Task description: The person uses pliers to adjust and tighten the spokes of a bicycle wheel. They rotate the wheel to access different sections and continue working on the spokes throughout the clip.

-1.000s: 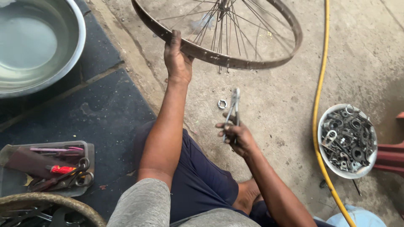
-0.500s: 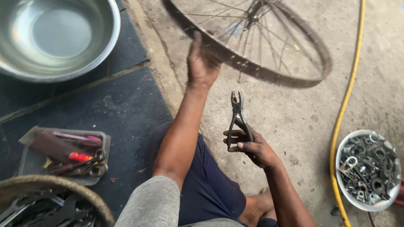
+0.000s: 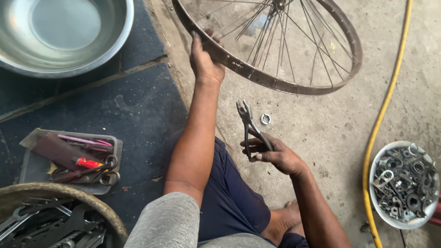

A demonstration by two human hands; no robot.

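Pliers [image 3: 250, 128] in right hand [image 3: 275, 156], left hand [image 3: 204, 62] gripping wheel rim [image 3: 275, 82].

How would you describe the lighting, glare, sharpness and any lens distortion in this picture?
Head view: soft, even daylight with faint shadows; a pale sheen on the steel basin, no harsh glare. The left hand on the wheel rim and the right hand holding pliers are sharp, no motion blur. Wide-angle lens bends the edges; the yellow hose curves, though it may itself be bent.
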